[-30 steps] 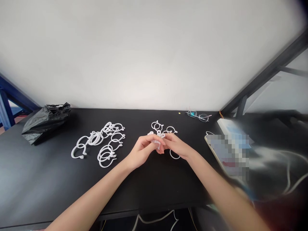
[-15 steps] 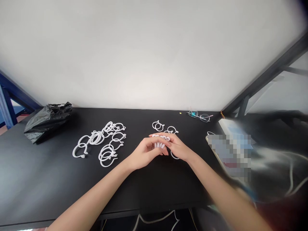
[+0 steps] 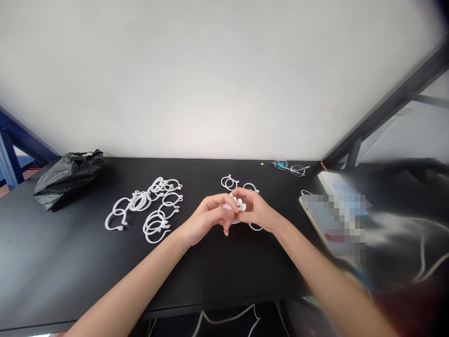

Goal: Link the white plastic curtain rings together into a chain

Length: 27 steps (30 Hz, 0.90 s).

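My left hand (image 3: 210, 214) and my right hand (image 3: 257, 210) meet above the black table, closed on a bunch of white plastic curtain rings (image 3: 240, 204). Rounded ring ends show between the fingers; the rest of the bunch is covered. Just behind my hands lie loose rings (image 3: 229, 182), and another ring (image 3: 250, 187) peeks out beyond my right hand. Part of one more ring (image 3: 256, 228) shows beneath my right wrist. Left of my hands spreads a loose pile of several similar open rings (image 3: 156, 227), some overlapping.
A crumpled black plastic bag (image 3: 68, 178) sits at the table's back left. Eyeglasses (image 3: 289, 167) rest near the wall. To the right are a phone (image 3: 326, 224) and a white box (image 3: 342, 192), partly blurred out. Cables (image 3: 228, 320) hang below the front edge of the table (image 3: 224, 271).
My fingers have shifted around the bunch of rings, turning it so that the round ends now face right. The left hand has drawn slightly left. The loose rings lie as before.
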Each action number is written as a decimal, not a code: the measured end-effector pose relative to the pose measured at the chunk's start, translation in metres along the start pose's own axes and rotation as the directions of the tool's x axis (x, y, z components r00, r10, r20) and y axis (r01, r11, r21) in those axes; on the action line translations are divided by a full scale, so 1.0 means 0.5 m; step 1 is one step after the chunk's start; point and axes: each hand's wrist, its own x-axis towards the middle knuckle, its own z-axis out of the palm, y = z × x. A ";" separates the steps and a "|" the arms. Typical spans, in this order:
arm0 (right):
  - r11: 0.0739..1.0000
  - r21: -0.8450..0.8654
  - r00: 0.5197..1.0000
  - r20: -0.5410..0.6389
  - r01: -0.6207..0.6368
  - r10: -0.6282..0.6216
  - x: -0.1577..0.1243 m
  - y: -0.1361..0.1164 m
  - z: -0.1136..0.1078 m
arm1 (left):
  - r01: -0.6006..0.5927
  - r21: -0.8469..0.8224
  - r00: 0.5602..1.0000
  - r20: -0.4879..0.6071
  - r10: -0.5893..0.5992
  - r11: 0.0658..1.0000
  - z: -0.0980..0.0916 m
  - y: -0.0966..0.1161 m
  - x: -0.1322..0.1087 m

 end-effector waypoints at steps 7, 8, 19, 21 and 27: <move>0.984 0.170 0.998 -0.026 -0.054 0.059 0.009 0.008 0.006 | -0.108 0.110 0.972 -0.196 0.129 0.988 0.018 0.005 0.006; 0.982 0.182 0.998 -0.027 -0.056 0.062 0.010 0.009 0.006 | -0.120 0.139 0.960 -0.236 0.150 0.983 0.017 0.002 0.008; 0.973 0.182 0.990 0.023 -0.143 0.142 0.007 0.030 0.033 | -0.095 0.678 0.901 -0.252 0.352 0.729 -0.012 -0.034 0.013; 0.981 0.142 0.991 0.028 -0.132 0.129 0.005 0.033 0.039 | -0.104 0.773 0.907 -0.185 0.379 0.625 -0.017 -0.037 0.011; 0.982 0.144 0.992 -0.001 -0.124 0.125 0.010 0.041 0.044 | -0.042 0.926 0.960 -0.066 0.271 0.375 -0.048 -0.035 0.008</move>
